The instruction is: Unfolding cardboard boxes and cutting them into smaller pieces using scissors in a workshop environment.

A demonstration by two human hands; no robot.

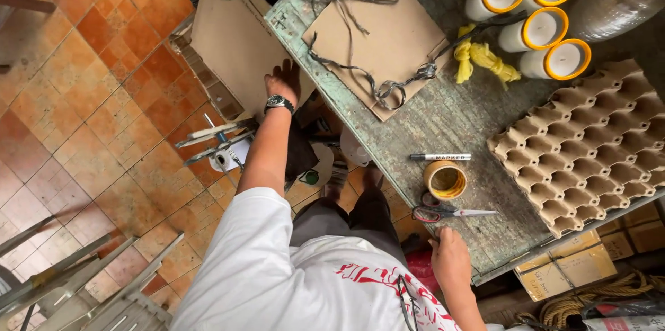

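Cardboard is the material under the left hand (282,82): the palm lies flat, fingers extended and open, against a brown cardboard panel (232,40) that stands beside the left edge of a weathered green-grey wooden table (443,120). The hand presses on the panel and grips nothing. A wristwatch (278,102) sits on that wrist.

The right hand (449,256) rests at the near edge of the table, fingers loosely curled on the wood. It holds nothing; whether the fingertips hook over the edge cannot be told. Just beyond it lie red-handled scissors (443,213), blades pointing toward the right edge. A roll of brown tape (445,179) stands just behind the scissors, and a grey marker (440,157) lies just behind the roll, parallel to the near edge.

Toward the far left corner, a flat cardboard sheet (388,33) lies on the table with dark strapping bands (377,85) looped across it. A knot of yellow cord (481,61) lies beside the sheet's right edge. White cylinders with orange rims (533,5) stand clustered at the far edge. A stack of pulp egg trays (589,144) occupies the right edge, overhanging it slightly.

Orange floor tiles (90,95) lie to the left of the table; grey metal framing (76,282) stands on them.
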